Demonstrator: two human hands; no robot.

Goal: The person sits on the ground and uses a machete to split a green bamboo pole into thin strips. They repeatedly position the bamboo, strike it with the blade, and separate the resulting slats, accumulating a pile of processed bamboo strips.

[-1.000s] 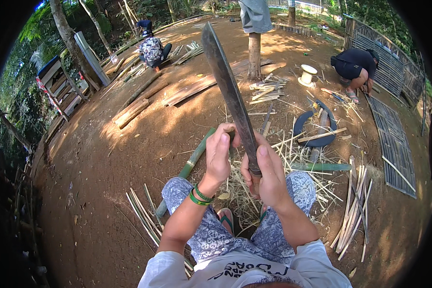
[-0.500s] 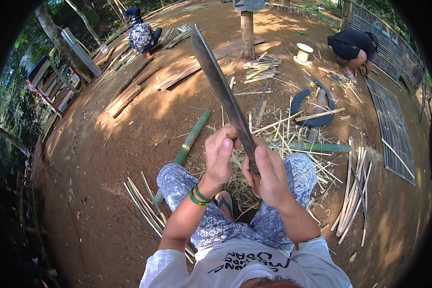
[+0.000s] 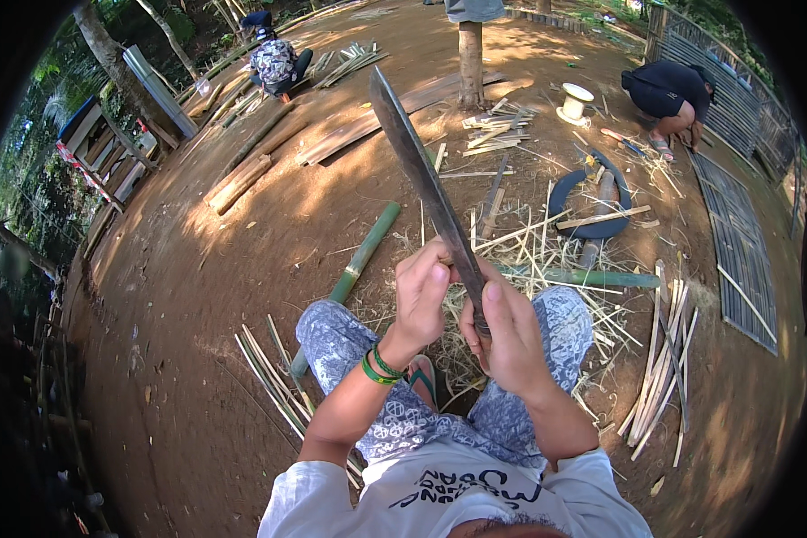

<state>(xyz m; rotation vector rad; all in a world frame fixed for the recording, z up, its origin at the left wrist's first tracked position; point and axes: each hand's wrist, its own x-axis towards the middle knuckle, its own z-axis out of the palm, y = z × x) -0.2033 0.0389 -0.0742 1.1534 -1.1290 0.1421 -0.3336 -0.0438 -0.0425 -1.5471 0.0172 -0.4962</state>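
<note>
A long dark machete [image 3: 424, 170] slants up and away to the left in front of me, its tip far above my hands. My right hand [image 3: 508, 339] is closed round its lower end, the thumb lying along the blade; the handle is mostly covered. My left hand [image 3: 421, 294] is at the blade's left edge, just above the right hand. Its thumb and fingers pinch a small brown lump, now largely hidden, close against the blade. Below the hands, pale shavings [image 3: 462, 354] and thin split bamboo strips [image 3: 547, 238] litter the ground between my knees.
Green bamboo poles [image 3: 365, 251] lie left and ahead. Strip bundles [image 3: 662, 377] flank me. Beyond are a dark curved ring [image 3: 592, 229], a white spool [image 3: 574, 105], a tree trunk [image 3: 471, 67] and a slatted bamboo panel [image 3: 733, 251]. Two people crouch, far left [image 3: 276, 67] and right [image 3: 668, 94].
My left hand has shifted right, nearer the blade, and the brown lump it pinches shows less. The right hand keeps its hold on the machete. The whole view has shifted slightly.
</note>
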